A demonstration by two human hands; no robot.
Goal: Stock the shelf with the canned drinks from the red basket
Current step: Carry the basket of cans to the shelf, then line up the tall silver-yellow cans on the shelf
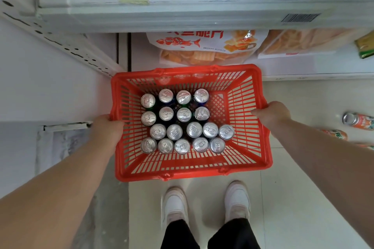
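A red plastic basket (244,95) is held level in front of me, above the floor. Several upright canned drinks (183,125) with silver tops stand packed in its left and middle part; the right side of its floor is bare. My left hand (107,129) grips the basket's left rim, fingers curled over the edge. My right hand (271,114) grips the right rim the same way. A white shelf (182,16) with a barcode label on its front edge runs across the top of the view, just beyond the basket.
Below that shelf, a lower shelf (303,66) holds orange snack bags (204,46) and a green packet (366,46). Orange drink bottles (358,120) lie at the right edge. A perforated shelf upright (60,40) slants at the left. My white shoes (206,202) stand on the tiled floor.
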